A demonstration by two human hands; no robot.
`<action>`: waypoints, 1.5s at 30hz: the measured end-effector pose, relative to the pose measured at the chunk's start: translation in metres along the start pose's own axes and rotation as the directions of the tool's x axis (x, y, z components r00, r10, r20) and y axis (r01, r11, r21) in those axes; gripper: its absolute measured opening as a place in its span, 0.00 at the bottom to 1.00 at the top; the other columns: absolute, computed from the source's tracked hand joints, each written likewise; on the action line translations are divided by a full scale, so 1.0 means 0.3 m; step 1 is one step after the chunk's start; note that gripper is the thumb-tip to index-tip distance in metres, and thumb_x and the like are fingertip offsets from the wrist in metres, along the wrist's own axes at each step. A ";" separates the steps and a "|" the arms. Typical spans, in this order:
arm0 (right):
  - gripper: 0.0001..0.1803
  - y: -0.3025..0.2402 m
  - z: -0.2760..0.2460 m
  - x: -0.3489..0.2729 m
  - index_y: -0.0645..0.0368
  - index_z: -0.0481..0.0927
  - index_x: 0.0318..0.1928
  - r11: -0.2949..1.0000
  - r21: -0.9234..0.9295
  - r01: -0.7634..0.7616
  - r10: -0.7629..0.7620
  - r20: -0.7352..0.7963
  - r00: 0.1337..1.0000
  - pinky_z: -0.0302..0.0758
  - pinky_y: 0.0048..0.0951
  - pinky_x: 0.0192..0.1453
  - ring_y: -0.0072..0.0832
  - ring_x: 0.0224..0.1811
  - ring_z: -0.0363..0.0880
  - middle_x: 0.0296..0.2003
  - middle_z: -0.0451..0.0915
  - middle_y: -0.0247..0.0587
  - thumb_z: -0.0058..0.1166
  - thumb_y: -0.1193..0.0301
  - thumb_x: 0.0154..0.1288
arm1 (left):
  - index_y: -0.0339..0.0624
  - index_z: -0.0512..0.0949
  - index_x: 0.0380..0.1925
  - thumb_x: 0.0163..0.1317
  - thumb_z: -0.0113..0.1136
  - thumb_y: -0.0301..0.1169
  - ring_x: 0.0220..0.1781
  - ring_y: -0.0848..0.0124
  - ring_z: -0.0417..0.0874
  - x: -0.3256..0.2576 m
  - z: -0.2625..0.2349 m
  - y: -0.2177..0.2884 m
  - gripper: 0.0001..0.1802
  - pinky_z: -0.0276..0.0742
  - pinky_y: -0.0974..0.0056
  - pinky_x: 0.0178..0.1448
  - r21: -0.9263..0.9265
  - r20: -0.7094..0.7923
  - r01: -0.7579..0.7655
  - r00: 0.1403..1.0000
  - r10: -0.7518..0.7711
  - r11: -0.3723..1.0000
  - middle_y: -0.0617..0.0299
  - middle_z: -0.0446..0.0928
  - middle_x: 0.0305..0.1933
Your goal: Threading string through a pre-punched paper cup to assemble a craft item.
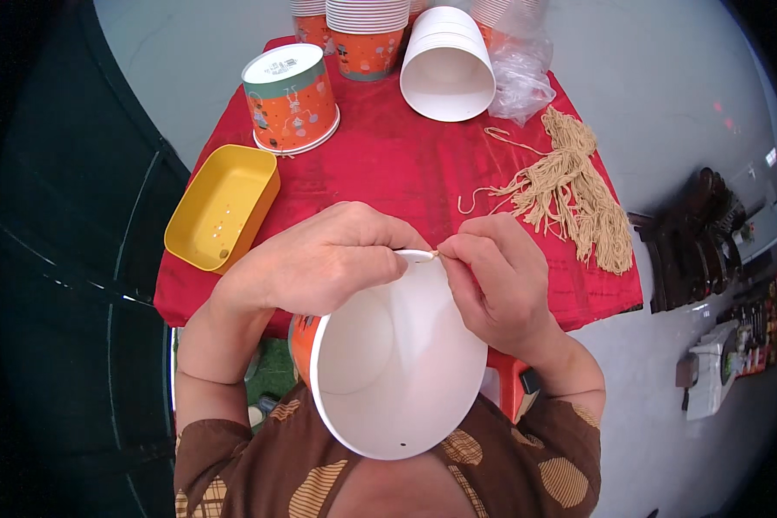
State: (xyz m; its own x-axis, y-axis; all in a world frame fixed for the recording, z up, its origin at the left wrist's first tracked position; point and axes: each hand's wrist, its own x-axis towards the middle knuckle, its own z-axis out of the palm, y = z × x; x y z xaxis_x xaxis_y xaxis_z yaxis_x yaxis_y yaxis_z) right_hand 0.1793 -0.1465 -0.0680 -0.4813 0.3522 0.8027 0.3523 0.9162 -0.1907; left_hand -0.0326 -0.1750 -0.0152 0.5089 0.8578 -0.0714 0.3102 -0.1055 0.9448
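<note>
A large paper tub (397, 371), white inside and orange outside, is tilted with its mouth toward me, close to my chest. A small dark hole shows by its near rim. My left hand (324, 259) is closed on the tub's far rim, fingers outside and thumb along the edge. Pinched shut at that same rim, my right hand (502, 281) holds a short tan string (434, 254) between thumb and forefinger; most of the string is hidden by the fingers. To the right, a bundle of tan strings (578, 186) lies spread on the table.
A red cloth covers the table (380, 181). At left are a yellow box (259, 203) with small bits inside and an upturned orange tub (293, 108). Farther back are stacked tubs (367, 52), white tubs lying sideways (449, 82) and a clear plastic bag (522, 82).
</note>
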 end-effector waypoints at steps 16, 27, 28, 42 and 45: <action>0.12 -0.002 -0.001 0.000 0.63 0.76 0.34 1.000 -0.012 0.023 -0.022 0.026 0.999 0.72 0.35 0.28 0.37 0.28 0.76 0.29 0.74 0.42 0.63 0.82 0.47 | 0.23 0.79 0.38 0.56 0.49 0.27 0.33 0.52 0.83 0.010 0.002 -0.037 0.17 0.78 0.58 0.40 0.174 0.028 -0.241 0.971 0.239 0.955 0.41 0.81 0.33; 0.12 0.012 -0.046 0.020 0.64 0.75 0.33 0.987 -0.072 0.142 -0.134 0.104 0.986 0.72 0.33 0.30 0.35 0.28 0.75 0.30 0.73 0.42 0.59 0.80 0.44 | 0.24 0.80 0.40 0.56 0.48 0.28 0.33 0.54 0.83 0.021 0.005 -0.008 0.18 0.77 0.57 0.39 0.046 0.024 -0.050 0.999 0.049 0.998 0.41 0.81 0.32; 0.12 0.014 -0.049 0.021 0.64 0.75 0.33 0.985 -0.065 0.157 -0.149 0.119 0.982 0.72 0.33 0.30 0.35 0.29 0.75 0.31 0.73 0.42 0.59 0.80 0.44 | 0.24 0.80 0.39 0.56 0.49 0.27 0.33 0.54 0.83 0.022 0.005 -0.010 0.18 0.77 0.57 0.40 0.073 0.030 -0.077 0.997 0.075 0.994 0.41 0.81 0.33; 0.10 0.034 -0.052 0.036 0.63 0.74 0.31 0.994 0.004 0.111 -0.110 0.168 0.980 0.74 0.34 0.30 0.38 0.29 0.76 0.29 0.73 0.43 0.59 0.80 0.45 | 0.28 0.81 0.46 0.59 0.52 0.29 0.38 0.68 0.84 0.037 -0.010 -0.030 0.19 0.78 0.66 0.44 0.139 0.074 -0.158 0.986 0.149 0.978 0.50 0.84 0.37; 0.10 0.037 -0.049 0.041 0.63 0.74 0.31 0.995 0.083 0.054 -0.067 0.158 0.985 0.74 0.34 0.29 0.39 0.28 0.76 0.28 0.73 0.43 0.60 0.81 0.46 | 0.28 0.81 0.46 0.59 0.52 0.29 0.40 0.67 0.84 0.038 -0.011 -0.014 0.19 0.78 0.66 0.46 0.027 0.088 -0.002 0.996 0.000 1.000 0.49 0.84 0.39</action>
State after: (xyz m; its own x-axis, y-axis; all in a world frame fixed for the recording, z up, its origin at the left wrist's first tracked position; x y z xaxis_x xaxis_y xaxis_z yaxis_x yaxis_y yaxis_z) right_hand 0.1891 -0.1349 -0.0519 -0.6244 0.3158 0.7144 0.2581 0.9467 -0.1929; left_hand -0.0307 -0.1631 -0.0190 0.5778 0.8102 -0.0992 0.3303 -0.1209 0.9361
